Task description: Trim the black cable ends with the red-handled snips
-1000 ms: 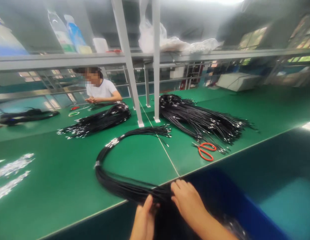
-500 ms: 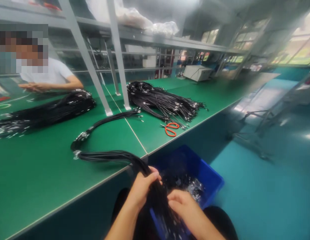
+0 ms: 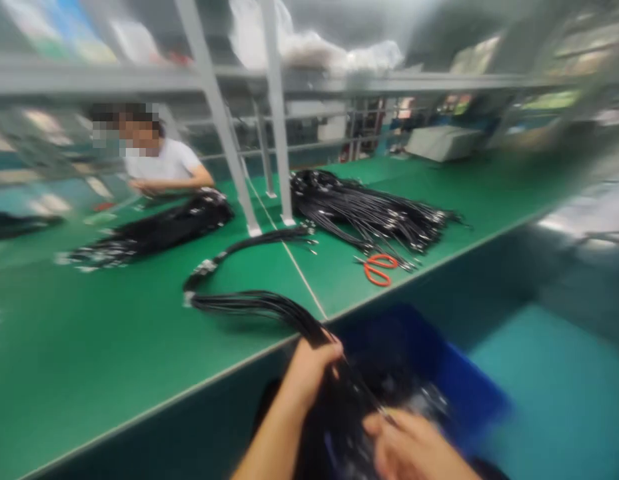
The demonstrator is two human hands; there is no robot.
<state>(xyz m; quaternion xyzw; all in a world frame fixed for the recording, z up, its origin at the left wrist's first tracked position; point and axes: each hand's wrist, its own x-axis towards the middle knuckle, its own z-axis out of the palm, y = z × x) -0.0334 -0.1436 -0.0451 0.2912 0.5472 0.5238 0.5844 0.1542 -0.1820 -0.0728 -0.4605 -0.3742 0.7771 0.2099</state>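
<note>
My left hand [image 3: 316,363] is closed around a bundle of black cables [image 3: 259,303] at the table's front edge. The bundle curves back over the green tabletop and is gathered with pale ties, while its lower end hangs down toward my lap. Lower right, my right hand [image 3: 402,440] pinches the end of a single black cable [image 3: 364,387], drawn taut away from the bundle. Motion blurs the cable's tip. Below the hands is a blue bin [image 3: 474,393] with dark and shiny clear contents that I cannot make out.
Orange-handled scissors [image 3: 379,269] lie near the edge of the green table [image 3: 114,347], beside a large pile of black cables [image 3: 369,207]. Shelf posts [image 3: 278,120] rise from the tabletop. Across the table sits a person in white [image 3: 164,163], behind another cable pile [image 3: 159,230].
My right hand has moved down and right and now grips one cable pulled from the bundle. The left hand keeps its hold. The whole view has shifted, moving the scene rightward.
</note>
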